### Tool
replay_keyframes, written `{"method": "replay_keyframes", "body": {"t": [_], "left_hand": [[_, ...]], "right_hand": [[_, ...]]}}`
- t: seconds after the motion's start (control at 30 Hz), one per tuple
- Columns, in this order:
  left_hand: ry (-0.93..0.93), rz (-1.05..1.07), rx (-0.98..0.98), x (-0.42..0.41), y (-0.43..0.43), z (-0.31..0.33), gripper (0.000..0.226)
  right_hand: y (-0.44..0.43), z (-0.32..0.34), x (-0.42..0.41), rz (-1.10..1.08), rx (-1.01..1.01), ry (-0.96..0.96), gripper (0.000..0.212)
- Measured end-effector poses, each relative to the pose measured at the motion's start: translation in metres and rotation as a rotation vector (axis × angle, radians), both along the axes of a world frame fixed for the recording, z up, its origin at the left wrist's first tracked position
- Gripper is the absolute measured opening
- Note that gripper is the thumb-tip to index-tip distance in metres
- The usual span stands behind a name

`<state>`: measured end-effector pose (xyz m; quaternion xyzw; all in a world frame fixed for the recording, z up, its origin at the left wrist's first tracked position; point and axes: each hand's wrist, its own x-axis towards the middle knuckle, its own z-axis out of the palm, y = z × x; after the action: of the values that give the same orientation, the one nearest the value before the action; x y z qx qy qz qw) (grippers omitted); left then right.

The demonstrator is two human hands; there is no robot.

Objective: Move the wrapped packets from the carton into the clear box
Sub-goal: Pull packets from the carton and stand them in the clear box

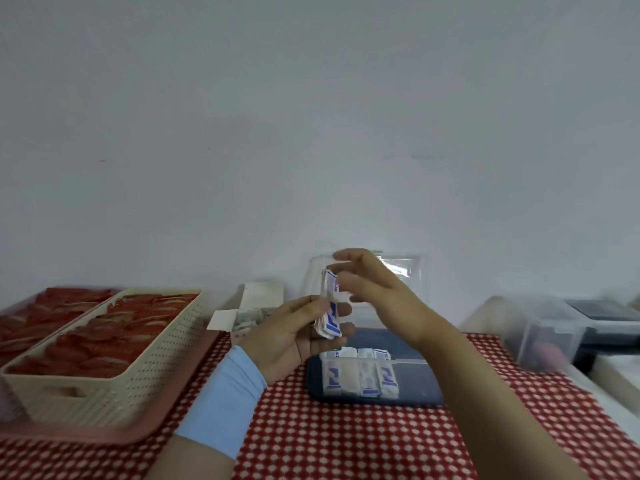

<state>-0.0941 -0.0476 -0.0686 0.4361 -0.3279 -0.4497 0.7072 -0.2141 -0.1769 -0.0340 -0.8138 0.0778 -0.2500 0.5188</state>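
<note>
So here's where we're at. Our left hand (294, 337), with a light blue sleeve (225, 396) on the wrist, is up above the bench. Its fingers and thumb are wrapped round a stack of white-and-blue wrapped packets (329, 315), held roughly upright. Our right hand (377, 289) is just beside the top of that stack, fingers spread and loosely curved, not gripping anything we can make out. It's pretty blurry, so we honestly can't tell whether a fingertip touches the top packet.

The white cardboard carton (258, 296) sits open behind the left hand, flaps out, with more packets showing inside. The clear plastic box (407, 266) is below and behind the hands, its lid standing up near the wall. It rests on a dark blue tray (422, 393). In the left part of the box we've got a row of four packets (360, 375) lined up side by side.

Off to the left there's a cream perforated plastic basket (114, 393) full of red packets (97, 348). It sits on a pink tray (145, 434), with another batch of red ones just beside it. A red-and-white checked cloth (346, 445) covers the bench under everything. Over on the right is a see-through plastic tub (540, 337), too blurred for us to say what's in it.
</note>
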Motion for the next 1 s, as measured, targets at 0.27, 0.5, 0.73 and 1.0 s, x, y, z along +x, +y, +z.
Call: {"method": "replay_keyframes", "body": {"t": [0.27,0.5,0.73,1.0], "left_hand": [[-0.071,-0.064,0.047,-0.035,-0.005,0.008,0.036],[-0.543,0.105,0.248,-0.041,-0.022,0.022,0.019],[-0.95,0.305,0.328,-0.046,-0.044,0.026,0.009],[-0.797,0.294,0.312,-0.043,-0.055,0.021,0.004]], "right_hand": [[-0.022,0.013,-0.03,-0.065,0.016,0.139,0.016],[-0.035,0.023,-0.049,-0.175,-0.062,0.143,0.018],[-0.043,0.024,-0.048,-0.304,-0.172,0.153,0.015],[-0.057,0.015,-0.05,-0.192,0.223,0.278,0.021]]}}
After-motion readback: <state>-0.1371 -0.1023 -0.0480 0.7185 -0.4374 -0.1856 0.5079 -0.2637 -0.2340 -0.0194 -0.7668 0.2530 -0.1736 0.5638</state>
